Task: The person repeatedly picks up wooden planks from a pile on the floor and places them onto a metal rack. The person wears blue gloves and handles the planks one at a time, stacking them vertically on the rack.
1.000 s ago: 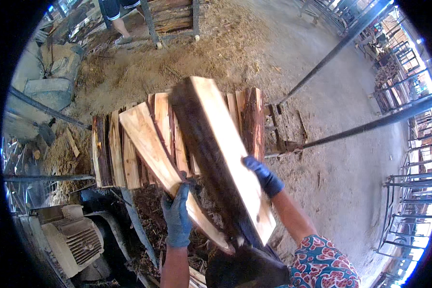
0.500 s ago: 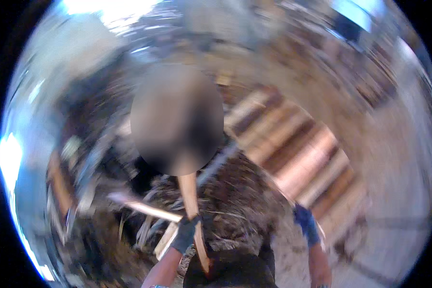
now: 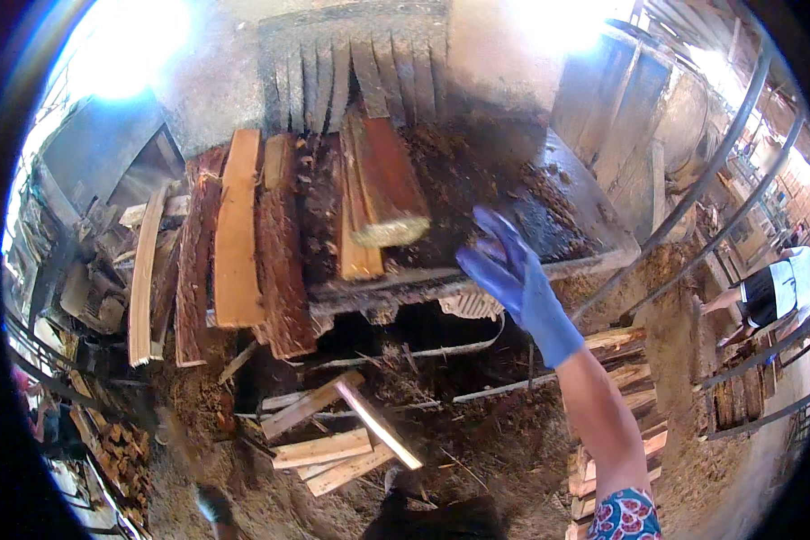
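My right hand [image 3: 513,277], in a blue glove, is raised in front of the metal machine bed [image 3: 594,261] with its fingers spread and nothing in them. To its left, a bark-edged wooden slab [image 3: 390,180] lies on the bed, its far end under a curtain of hanging strips [image 3: 319,85]. A narrower board [image 3: 360,256] lies beneath that slab. Low on the left, a blurred gloved shape [image 3: 211,504] appears to be my left hand; its fingers cannot be made out.
Several long slabs [image 3: 238,234] overhang the bed's left side. Short boards [image 3: 333,450] lie on the debris-strewn ground below. Stacked boards [image 3: 634,396] stand at right, near curved metal bars [image 3: 684,225]. Another person [image 3: 778,283] bends over at far right.
The view has swung from a board stack to the machine bed. My right hand has left the stack and risen. The wooden strip my left hand gripped is no longer seen in it.
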Tool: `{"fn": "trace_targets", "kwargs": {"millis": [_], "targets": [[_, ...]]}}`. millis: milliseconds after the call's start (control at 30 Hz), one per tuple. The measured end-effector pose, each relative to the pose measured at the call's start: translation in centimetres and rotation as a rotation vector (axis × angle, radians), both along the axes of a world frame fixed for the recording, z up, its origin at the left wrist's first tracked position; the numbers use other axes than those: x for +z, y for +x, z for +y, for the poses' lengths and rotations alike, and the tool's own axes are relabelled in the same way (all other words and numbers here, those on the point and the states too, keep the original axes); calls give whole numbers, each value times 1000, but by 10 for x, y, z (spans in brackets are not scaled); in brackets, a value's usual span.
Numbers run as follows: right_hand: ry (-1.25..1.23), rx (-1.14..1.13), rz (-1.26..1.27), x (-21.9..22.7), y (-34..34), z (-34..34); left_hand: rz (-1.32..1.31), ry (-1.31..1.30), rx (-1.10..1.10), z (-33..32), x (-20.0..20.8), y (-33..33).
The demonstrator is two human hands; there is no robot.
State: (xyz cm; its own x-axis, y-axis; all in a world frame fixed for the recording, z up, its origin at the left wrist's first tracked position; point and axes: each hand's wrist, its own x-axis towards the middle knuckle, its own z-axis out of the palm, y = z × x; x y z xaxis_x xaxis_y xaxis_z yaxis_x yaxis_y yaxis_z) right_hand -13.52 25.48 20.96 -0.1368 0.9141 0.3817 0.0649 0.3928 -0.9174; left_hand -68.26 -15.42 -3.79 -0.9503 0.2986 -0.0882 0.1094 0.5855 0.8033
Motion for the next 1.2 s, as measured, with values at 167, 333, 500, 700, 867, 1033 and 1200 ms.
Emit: {"fn": "trace_targets", "kwargs": {"millis": [167, 333, 500, 700, 867, 1033, 1200], "targets": [[-183, 120, 105, 8, -72, 73, 486, 329, -71, 114, 161, -106], [87, 159, -570, 42, -86, 71, 880, 274, -683, 305, 323, -62], [367, 227, -1140, 55, -49, 72, 484, 596, -1165, 333, 313, 112], [-135, -18, -194, 39, -10, 5, -813, 499, -1295, 281, 252, 248], [-464, -36, -30, 37, -36, -157, -1229, 552, -970, 269, 252, 317], [-408, 145, 59, 5, -41, -173, -790, 772, -884, 265, 278, 287], [-447, -136, 323, -18, -32, -87, -146, 721, -1200, 349, 342, 157]]}}
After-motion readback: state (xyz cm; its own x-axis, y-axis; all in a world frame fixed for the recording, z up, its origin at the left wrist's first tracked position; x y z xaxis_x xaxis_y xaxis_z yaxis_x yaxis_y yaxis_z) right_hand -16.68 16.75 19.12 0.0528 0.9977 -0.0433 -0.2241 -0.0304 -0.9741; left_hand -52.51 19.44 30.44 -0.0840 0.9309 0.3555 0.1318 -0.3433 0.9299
